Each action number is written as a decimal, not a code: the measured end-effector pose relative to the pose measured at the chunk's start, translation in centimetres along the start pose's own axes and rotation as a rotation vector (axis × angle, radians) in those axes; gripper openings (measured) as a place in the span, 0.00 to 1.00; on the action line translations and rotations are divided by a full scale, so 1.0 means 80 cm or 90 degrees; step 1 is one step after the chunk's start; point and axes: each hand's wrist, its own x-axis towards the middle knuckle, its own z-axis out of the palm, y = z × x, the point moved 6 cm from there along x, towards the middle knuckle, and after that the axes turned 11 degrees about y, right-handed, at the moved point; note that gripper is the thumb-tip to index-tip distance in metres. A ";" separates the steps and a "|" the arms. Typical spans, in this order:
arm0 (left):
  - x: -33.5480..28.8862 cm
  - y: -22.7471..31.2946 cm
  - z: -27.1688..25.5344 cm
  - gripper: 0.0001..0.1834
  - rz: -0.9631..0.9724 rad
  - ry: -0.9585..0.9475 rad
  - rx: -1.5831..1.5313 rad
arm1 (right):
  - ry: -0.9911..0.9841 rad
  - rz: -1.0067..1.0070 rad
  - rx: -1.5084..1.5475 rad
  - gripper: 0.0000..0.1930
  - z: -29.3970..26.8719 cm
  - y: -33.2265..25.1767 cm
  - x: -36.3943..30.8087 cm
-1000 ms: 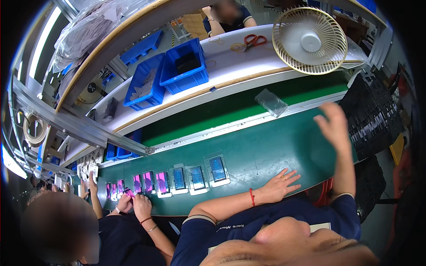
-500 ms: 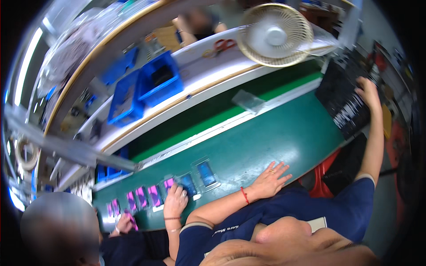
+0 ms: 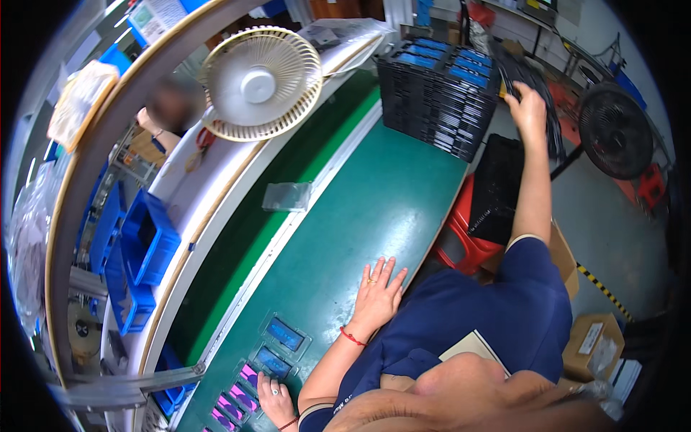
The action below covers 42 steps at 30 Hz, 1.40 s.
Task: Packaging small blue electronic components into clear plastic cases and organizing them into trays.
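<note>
My left hand (image 3: 378, 291) lies flat on the green tabletop (image 3: 345, 209), fingers spread, holding nothing. My right hand (image 3: 529, 111) reaches far out to the right, its fingers curled at the edge of a black plastic tray (image 3: 553, 119) tilted on its side. Just left of that tray stands a tall stack of black trays (image 3: 435, 97), with blue-faced flat pieces in the top one. Closer to me, two dark blue phone-like pieces (image 3: 286, 333) rest in clear plastic trays. Beyond them, several pink-and-dark pieces (image 3: 237, 396) form a row beside a co-worker's hand (image 3: 275, 399).
A clear plastic tray (image 3: 286, 196) straddles the white rail by the green strip. A cream fan (image 3: 259, 86) and blue bins (image 3: 150, 237) occupy the shelf. A red stool (image 3: 468, 230), a black bin (image 3: 498, 189), a black fan (image 3: 615, 129) and a cardboard box (image 3: 594, 345) stand right.
My view has swung to the right. My right hand is now beyond the stack's right side with a black tray tilted beside it. My left hand stays flat on the table.
</note>
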 end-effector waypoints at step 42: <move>-0.043 -0.120 -0.028 0.15 -0.272 0.245 -0.243 | -0.681 -0.407 0.536 0.41 0.201 -0.493 -0.361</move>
